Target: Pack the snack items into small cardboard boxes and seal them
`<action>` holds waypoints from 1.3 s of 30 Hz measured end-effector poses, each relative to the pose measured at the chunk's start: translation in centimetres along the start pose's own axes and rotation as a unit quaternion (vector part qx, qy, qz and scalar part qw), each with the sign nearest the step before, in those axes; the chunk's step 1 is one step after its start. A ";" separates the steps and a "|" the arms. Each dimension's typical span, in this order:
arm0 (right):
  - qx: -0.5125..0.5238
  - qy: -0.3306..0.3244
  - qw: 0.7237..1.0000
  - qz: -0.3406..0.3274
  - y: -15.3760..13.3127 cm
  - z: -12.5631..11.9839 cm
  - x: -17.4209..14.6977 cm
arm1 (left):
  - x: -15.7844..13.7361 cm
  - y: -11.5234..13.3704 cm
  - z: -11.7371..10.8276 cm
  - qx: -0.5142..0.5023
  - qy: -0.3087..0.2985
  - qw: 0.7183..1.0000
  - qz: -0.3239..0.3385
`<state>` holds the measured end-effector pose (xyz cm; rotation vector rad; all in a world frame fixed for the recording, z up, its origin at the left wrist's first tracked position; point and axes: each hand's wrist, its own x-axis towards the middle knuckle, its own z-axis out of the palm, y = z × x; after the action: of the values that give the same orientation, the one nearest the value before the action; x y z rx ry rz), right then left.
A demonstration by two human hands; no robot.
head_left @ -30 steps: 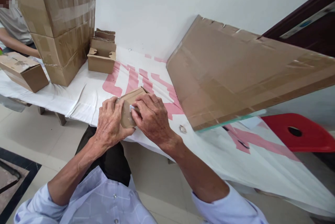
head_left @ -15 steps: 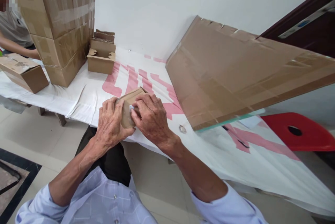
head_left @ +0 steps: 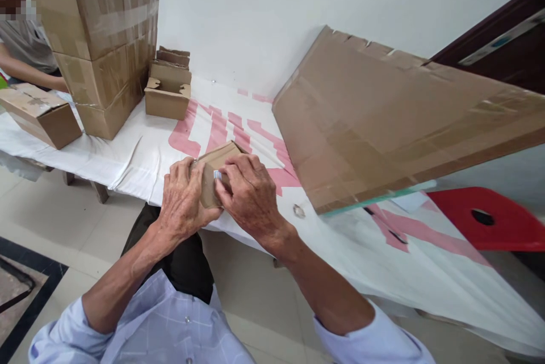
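A small brown cardboard box point(head_left: 208, 187) stands at the table's near edge between my hands. My left hand point(head_left: 180, 200) is wrapped round its left side, with the thumb along the lower edge. On the face towards me is a small white label point(head_left: 217, 175). My right hand point(head_left: 252, 198) has its thumb and curled forefinger at this label, against the box. The other right fingers bend over the box's right side and hide part of it.
A white cloth point(head_left: 123, 162) with pink markings covers the table. Stacked taped cartons point(head_left: 108, 29), an open small box point(head_left: 167, 104) and a closed carton point(head_left: 45, 120) stand left, near a co-worker's arm point(head_left: 38, 75). Right are a big cardboard sheet point(head_left: 383, 120), scissors point(head_left: 398, 237) and a red stool point(head_left: 506, 222).
The whole view has shifted slightly. My right thumb and forefinger have moved a little at the label; both hands stay on the box.
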<state>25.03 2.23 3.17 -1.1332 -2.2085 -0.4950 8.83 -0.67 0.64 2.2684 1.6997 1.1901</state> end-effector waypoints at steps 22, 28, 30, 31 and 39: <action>0.030 0.010 0.999 0.013 0.4 -0.1 -0.3 | -0.2 0.3 -0.2 0.009 -0.019 1.000 0.003; 0.061 0.011 0.998 -0.002 0.9 -0.9 0.1 | -0.3 0.2 -0.5 0.008 -0.037 0.999 0.003; 0.048 0.002 0.999 -0.006 1.1 -1.1 0.2 | -0.3 0.2 -0.6 0.005 -0.042 0.999 0.006; 0.039 -0.004 0.999 -0.009 1.1 -1.2 0.2 | -0.3 0.2 -0.5 0.005 -0.042 0.999 0.008; 0.000 -0.027 0.999 -0.019 1.2 -1.5 0.7 | -0.3 0.5 -0.3 0.014 -0.039 0.999 0.013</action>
<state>26.21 2.49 4.78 -1.1181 -2.2811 -0.4846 9.01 -1.26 0.96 2.3265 1.6751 1.0753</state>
